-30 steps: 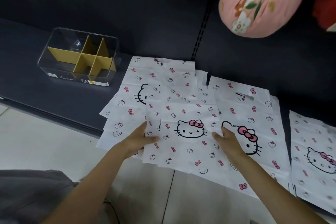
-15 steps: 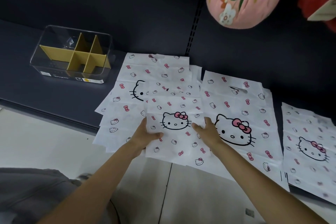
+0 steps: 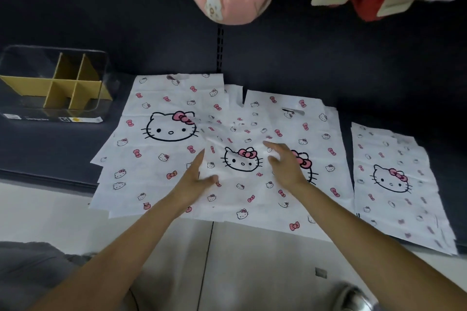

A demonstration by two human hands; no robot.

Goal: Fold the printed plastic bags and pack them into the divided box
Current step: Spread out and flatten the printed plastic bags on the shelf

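Bag (image 3: 240,159) at frame centre is lying between two released hands.
Left hand (image 3: 194,179) and right hand (image 3: 285,164) are hovering with fingers spread, gripping nothing; slippery plastic risks sliding off-square.

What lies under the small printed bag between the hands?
Under the small white cat-print plastic bag lie two larger white printed bags, left and right. Their overlapped parts are covered.
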